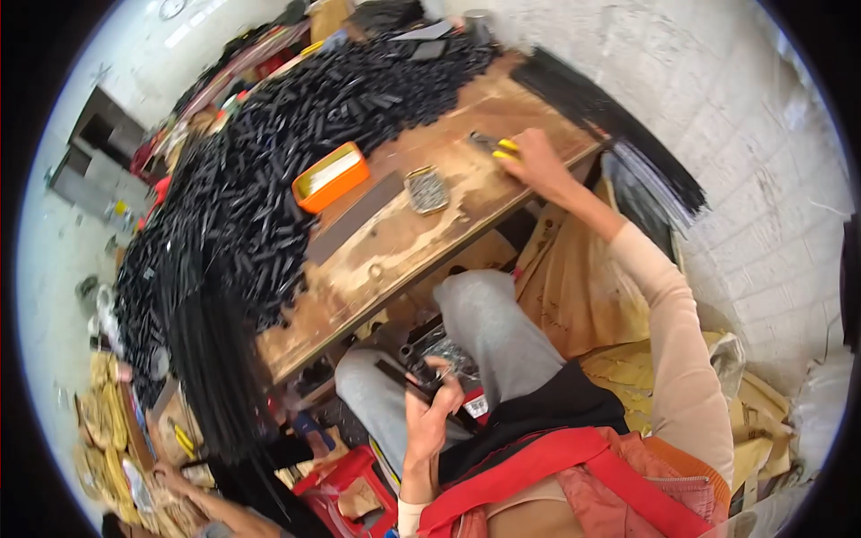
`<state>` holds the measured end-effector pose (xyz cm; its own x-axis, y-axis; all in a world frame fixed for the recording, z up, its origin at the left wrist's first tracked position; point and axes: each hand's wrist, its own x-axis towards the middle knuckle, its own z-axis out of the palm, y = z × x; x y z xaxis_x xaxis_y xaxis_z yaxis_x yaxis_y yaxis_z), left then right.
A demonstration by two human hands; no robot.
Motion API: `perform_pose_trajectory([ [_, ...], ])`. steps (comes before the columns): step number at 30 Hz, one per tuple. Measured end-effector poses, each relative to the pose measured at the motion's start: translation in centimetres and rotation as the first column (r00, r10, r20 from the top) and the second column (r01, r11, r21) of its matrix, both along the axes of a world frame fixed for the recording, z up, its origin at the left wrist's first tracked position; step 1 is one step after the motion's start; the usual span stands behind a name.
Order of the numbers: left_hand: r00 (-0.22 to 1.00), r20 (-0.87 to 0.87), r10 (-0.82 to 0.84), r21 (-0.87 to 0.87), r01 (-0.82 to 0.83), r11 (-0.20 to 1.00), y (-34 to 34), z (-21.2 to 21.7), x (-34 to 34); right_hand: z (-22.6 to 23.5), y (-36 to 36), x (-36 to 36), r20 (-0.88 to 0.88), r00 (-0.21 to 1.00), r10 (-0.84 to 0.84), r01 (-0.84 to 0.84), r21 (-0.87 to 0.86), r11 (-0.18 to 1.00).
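Note:
My left hand (pixel 434 411) is closed around a dark, tube-like part (pixel 418 366), held low over my lap between my knees; its exact kind is hard to make out. At the right end of the wooden table (pixel 502 99), my right hand (pixel 540 163) grips pliers with yellow handles (pixel 506 148), their metal jaws pointing left along the tabletop. Left of the pliers stands a small clear tub of little metal pieces (pixel 427 190). A flat dark strip (pixel 357 218) lies beside that tub, and behind it sits an orange box with whitish contents (pixel 331 177).
A large heap of short black pieces (pixel 260 170) covers the table's left and far parts. Long black strips (pixel 202 350) hang over the left edge; another bundle (pixel 610 117) lies by the white wall. Another person's hand (pixel 169 478) shows lower left, near a red crate (pixel 345 484).

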<state>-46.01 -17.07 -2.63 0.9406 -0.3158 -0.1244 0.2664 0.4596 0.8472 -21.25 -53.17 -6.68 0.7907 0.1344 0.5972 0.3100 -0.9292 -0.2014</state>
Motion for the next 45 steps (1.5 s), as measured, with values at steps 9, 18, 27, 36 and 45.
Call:
perform_pose_trajectory([
  [9, 0.972, -0.094, 0.214, 0.139, -0.2, 0.97, 0.9, 0.3, 0.1, 8.3, 9.0, -16.6, -0.724, 0.301, 0.621, 0.167, 0.681, 0.713],
  [18, 0.976, 0.185, 0.114, 0.085, -0.131, 0.988, 2.4, -0.2, -2.0, 7.7, 15.6, -25.2, -0.47, 0.698, 0.541, -0.513, 0.199, 0.835],
  [27, 0.979, 0.199, 0.048, 0.142, -0.077, 0.987, 2.4, 0.4, -3.6, 7.0, 17.7, -25.9, -0.321, 0.789, 0.524, -0.501, 0.157, 0.851],
  [36, 0.984, 0.177, -0.014, 0.043, 0.007, 0.999, 3.0, 0.5, -3.5, 10.4, 15.2, -24.0, -0.294, 0.734, 0.612, -0.678, -0.29, 0.675],
  [45, 0.99, 0.133, -0.056, 0.203, 0.028, 0.979, 2.6, 0.8, -3.5, 14.5, 15.7, -25.2, -0.792, 0.094, 0.604, -0.185, 0.582, 0.792],
])
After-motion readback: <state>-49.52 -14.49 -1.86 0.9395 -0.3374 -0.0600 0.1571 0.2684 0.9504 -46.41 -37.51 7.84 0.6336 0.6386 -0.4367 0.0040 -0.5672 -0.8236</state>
